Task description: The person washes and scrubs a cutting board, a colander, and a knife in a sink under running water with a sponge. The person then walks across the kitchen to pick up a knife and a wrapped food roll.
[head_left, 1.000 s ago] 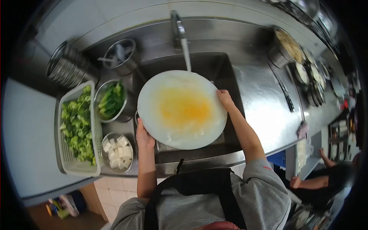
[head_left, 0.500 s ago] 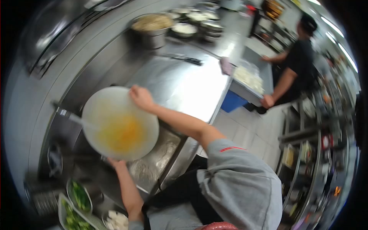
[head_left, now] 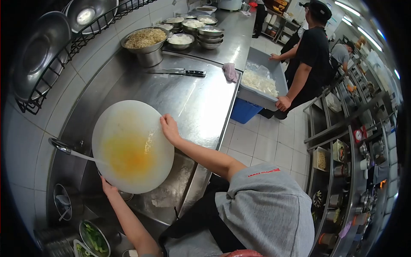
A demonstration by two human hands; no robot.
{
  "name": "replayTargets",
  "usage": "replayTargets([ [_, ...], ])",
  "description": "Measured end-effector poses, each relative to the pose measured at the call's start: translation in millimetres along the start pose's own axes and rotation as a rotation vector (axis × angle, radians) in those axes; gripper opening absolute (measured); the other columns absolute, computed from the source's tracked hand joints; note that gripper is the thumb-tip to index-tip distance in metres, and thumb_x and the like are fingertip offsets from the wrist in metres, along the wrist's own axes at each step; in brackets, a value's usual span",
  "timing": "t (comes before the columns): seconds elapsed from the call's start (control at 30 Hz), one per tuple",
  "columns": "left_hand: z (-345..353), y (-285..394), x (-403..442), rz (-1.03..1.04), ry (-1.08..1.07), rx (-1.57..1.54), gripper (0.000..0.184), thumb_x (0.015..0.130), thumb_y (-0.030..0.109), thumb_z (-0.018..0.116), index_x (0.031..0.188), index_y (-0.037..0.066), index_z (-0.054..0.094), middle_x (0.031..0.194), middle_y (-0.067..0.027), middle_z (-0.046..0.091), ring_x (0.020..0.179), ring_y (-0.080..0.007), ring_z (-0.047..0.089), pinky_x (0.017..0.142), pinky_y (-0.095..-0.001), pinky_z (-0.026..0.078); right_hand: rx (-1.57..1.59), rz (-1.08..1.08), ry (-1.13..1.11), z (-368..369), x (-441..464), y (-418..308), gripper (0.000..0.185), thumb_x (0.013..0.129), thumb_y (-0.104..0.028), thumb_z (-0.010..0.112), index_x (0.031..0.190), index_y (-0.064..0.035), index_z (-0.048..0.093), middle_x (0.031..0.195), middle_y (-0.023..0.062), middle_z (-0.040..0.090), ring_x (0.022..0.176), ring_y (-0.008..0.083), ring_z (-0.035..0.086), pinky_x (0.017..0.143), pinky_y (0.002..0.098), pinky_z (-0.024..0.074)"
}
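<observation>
A round white cutting board (head_left: 132,175) with a yellow-orange stain across its middle is tilted over the sink. Water from the faucet (head_left: 61,146) streams onto its left side. My right hand (head_left: 171,129) grips the board's right rim, the thumb side showing and the other fingers partly hidden. Low on the left rim, my left hand (head_left: 109,187) holds the board, with most of its fingers out of sight behind it. Beyond the board, a knife (head_left: 184,72) with a black handle lies on the steel counter (head_left: 188,100).
A pot heaped with brown shreds (head_left: 145,38) and several steel bowls (head_left: 210,42) stand at the back. A purple cloth (head_left: 230,73) lies near the counter edge. A person (head_left: 316,47) holds a grey bin (head_left: 271,102) of white food. Green vegetables (head_left: 95,237) sit lower left; shelves (head_left: 334,171) are right.
The board's yellow-orange stain sits lower and further left in view, and my left hand has shifted left along the rim. The camera view has also moved. Both hands keep hold.
</observation>
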State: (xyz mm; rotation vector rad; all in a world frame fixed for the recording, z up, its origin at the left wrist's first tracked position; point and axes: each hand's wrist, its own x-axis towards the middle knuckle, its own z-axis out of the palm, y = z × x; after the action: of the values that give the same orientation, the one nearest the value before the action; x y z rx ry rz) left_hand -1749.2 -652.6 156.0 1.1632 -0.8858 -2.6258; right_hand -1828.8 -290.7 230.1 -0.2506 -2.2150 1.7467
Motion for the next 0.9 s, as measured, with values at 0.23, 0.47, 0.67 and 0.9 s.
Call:
replayTargets([
  [0.23, -36.8, 36.4, -107.7, 0.116, -0.014, -0.098, 0.042, 0.089, 0.032, 0.044, 0.119, 0.002, 0.047, 0.12, -0.0116, 0.05, 0.108, -0.0285, 0.049, 0.088, -0.0428, 0.042, -0.094, 0.05, -0.212, 51.2, -8.0, 16.9, 0.033, 0.087, -0.028, 0.042, 0.088, 0.0019, 0.054, 0.088, 0.0235, 0.058, 0.085, 0.0398, 0.055, 0.075, 0.0452, 0.0423],
  [0.47, -7.8, 48.9, -221.4, 0.735, -0.052, 0.071, 0.036, 0.089, 0.02, 0.051, 0.118, -0.001, 0.047, 0.111, -0.0106, 0.056, 0.098, -0.0182, 0.055, 0.081, -0.0309, 0.046, -0.138, 0.089, -0.443, 136.3, -32.0, 39.0, 0.04, 0.087, -0.031, 0.038, 0.091, 0.0047, 0.057, 0.092, 0.0273, 0.057, 0.091, 0.0437, 0.053, 0.081, 0.0473, 0.0415],
  [0.67, 30.9, 49.0, -250.3, 0.92, 0.021, 0.285, 0.035, 0.09, 0.017, 0.05, 0.117, -0.005, 0.047, 0.107, -0.0111, 0.057, 0.094, -0.0165, 0.057, 0.081, -0.0288, 0.045, -0.323, 0.415, -0.748, 179.9, -70.5, 53.1, 0.055, 0.087, -0.044, 0.035, 0.111, 0.0009, 0.053, 0.118, 0.0244, 0.049, 0.113, 0.0383, 0.044, 0.094, 0.0417, 0.0363],
  [0.9, -17.1, 22.9, -232.8, 0.927, 0.053, 0.175, 0.033, 0.088, 0.015, 0.052, 0.114, -0.004, 0.049, 0.105, -0.0146, 0.057, 0.09, -0.0227, 0.059, 0.074, -0.0348, 0.05, -0.386, 0.381, -0.928, 130.6, -41.3, 40.6, 0.055, 0.078, -0.044, 0.053, 0.11, 0.0007, 0.055, 0.112, 0.0208, 0.055, 0.107, 0.0324, 0.052, 0.091, 0.0382, 0.041],
])
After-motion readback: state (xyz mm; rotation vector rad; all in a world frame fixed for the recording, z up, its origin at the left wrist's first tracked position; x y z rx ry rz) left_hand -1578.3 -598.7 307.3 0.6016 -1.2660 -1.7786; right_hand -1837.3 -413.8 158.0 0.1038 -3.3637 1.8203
